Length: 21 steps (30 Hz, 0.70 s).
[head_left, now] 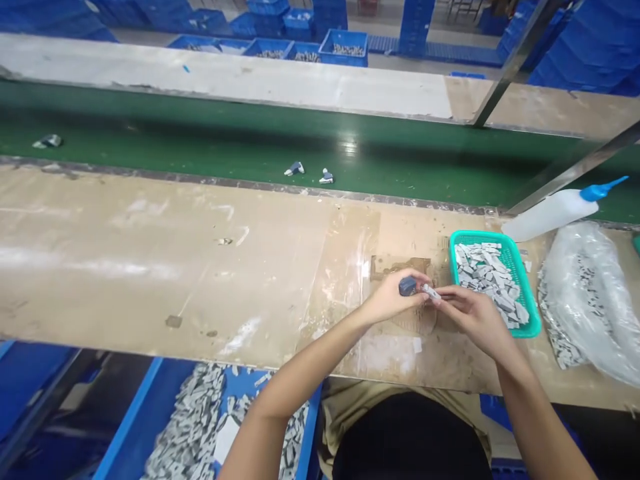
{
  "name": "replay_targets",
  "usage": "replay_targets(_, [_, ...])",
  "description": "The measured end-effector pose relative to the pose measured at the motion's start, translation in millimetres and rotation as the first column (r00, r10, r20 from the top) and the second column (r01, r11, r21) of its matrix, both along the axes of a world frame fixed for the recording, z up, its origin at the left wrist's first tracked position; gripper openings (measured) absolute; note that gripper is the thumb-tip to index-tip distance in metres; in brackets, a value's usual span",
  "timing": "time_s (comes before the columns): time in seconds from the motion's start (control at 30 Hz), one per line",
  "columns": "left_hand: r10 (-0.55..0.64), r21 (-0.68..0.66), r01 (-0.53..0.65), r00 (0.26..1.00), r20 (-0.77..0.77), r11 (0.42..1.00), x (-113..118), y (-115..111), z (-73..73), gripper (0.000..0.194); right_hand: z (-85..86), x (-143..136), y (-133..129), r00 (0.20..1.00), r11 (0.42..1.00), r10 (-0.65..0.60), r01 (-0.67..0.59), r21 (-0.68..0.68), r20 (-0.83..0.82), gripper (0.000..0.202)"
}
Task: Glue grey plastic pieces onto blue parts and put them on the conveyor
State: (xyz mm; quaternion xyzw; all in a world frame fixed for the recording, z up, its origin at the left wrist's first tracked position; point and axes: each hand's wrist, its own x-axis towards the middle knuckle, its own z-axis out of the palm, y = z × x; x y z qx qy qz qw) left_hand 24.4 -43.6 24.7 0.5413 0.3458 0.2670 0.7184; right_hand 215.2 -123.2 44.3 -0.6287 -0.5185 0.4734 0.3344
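Over the bench, my left hand [395, 295] is closed around a dark blue part [407, 286]. My right hand [470, 310] pinches a small light grey piece [431, 292] right beside it, and the fingertips of both hands meet there. Whether the two parts touch is partly hidden by the fingers. A green basket [533, 313] full of light grey pieces stands just right of and behind my right hand. Beneath the hands lies a brown stained patch [400, 263] on the bench.
A white squeeze bottle [553, 212] with a blue nozzle leans behind a clear plastic bag [595, 300] of pieces. Beyond the bench, a green belt [200, 143] carries several assembled parts. A blue bin [150, 400] of grey pieces sits below the front edge, with metal posts at right.
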Motion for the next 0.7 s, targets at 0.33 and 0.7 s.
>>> replay_targets(0.33, [0.338, -0.59, -0.011, 0.829, 0.446, 0.807, -17, 29, -1.8, 0.028, -21.6, -29, 7, 0.861, 0.878, -0.12, -0.141, 0.458, 0.494, 0.022])
replay_targets(0.7, [0.353, -0.386, -0.208, 0.864, 0.358, 0.899, -28, 38, -9.8, 0.046, -32.8, -37, 15, 0.722, 0.753, -0.142, -0.365, 0.547, 0.677, 0.017])
